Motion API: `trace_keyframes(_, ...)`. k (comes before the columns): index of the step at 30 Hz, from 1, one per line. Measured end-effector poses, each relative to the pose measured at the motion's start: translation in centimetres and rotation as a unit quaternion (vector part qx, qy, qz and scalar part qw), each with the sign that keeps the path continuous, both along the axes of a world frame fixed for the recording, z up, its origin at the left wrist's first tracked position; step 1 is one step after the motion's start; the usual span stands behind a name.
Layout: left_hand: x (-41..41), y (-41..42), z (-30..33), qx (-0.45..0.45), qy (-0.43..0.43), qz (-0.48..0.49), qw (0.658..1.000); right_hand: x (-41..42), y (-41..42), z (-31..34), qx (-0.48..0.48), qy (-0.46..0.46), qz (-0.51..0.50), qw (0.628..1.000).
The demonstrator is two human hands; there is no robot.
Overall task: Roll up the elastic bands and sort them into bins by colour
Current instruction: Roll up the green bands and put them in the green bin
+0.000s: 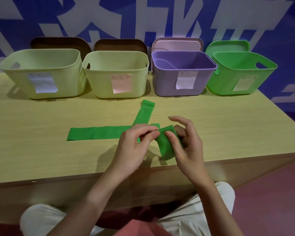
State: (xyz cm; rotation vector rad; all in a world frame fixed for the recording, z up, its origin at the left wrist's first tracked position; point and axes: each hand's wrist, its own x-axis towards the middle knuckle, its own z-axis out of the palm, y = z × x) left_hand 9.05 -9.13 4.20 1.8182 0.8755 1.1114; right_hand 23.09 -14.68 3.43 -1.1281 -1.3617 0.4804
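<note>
Hands on near-far green roll

Far edge of bench is walled off by 4 bins, upper frame: two pale yellow bins touching, purple bin just beside, green bin touching it at upper right. All open-topped, so access from above; no way through btwn them. Lids stand behind. Mid-frame, one flat green band lies L-R, another slants toward the purple bin. Bare bench at left, right & in front of bins. Both hands fill centre-right near front edge.
</note>
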Motion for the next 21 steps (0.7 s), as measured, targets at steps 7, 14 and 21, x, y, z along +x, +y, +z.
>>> trace_keyframes(7,0.13,0.12,0.16,-0.012,0.002,-0.027,1.000,-0.01,0.11,-0.04,0.000,0.025,-0.021,0.999)
trace_keyframes(14,-0.12,-0.13,0.16,0.006,-0.038,-0.018,0.999,-0.33,0.15,-0.17,0.001,0.020,-0.020,1.000)
trace_keyframes(21,0.39,-0.31,0.62,-0.044,-0.090,0.016,0.995,-0.49,0.06,0.31,0.009,0.030,0.000,0.999)
